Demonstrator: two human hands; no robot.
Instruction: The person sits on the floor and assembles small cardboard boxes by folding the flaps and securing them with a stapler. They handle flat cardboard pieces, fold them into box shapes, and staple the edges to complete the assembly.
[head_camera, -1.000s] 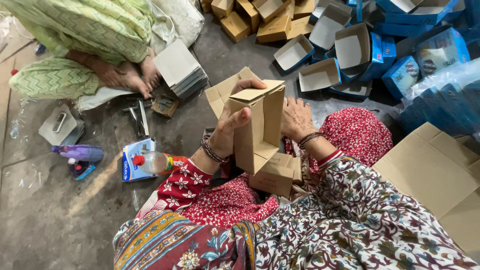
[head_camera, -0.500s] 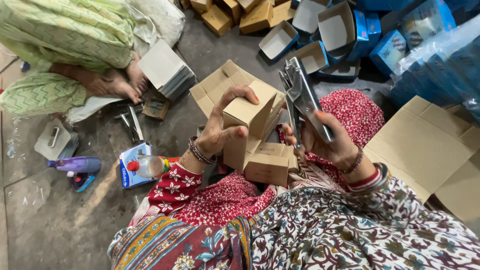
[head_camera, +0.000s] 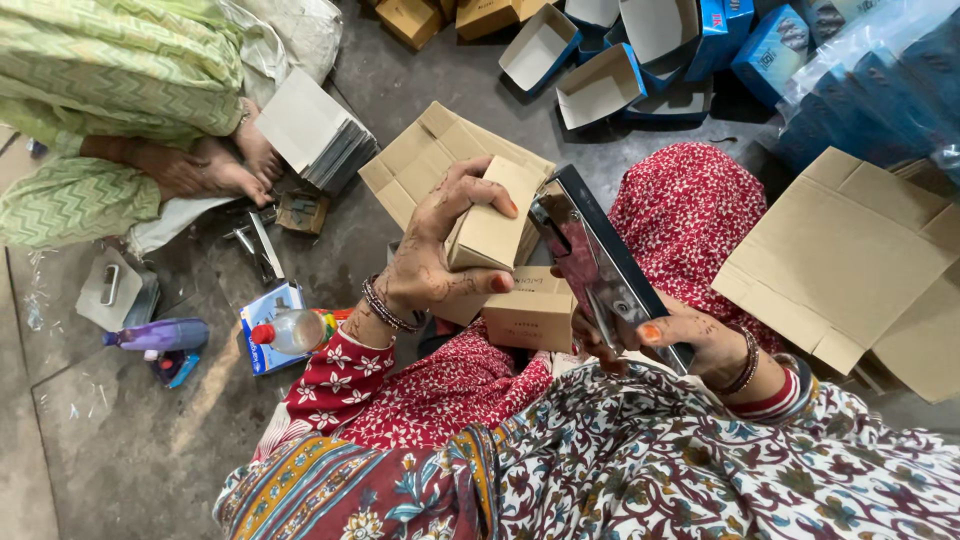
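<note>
My left hand grips a small folded brown cardboard box, fingers wrapped over its top and side. My right hand holds a large metal stapler, its jaw end up against the box's right edge. Another finished brown box lies on my lap just under the held one. A flat brown cardboard sheet lies on the floor behind the box.
Another person in green sits at the top left, feet beside a stack of grey card sheets. Open blue-and-white boxes lie at the top. Large brown cartons stand right. A plastic bottle, purple bottle and tools lie left.
The box has been folded shut and turned in my left hand. My right hand picked up the stapler and brought it down against the box's edge.
</note>
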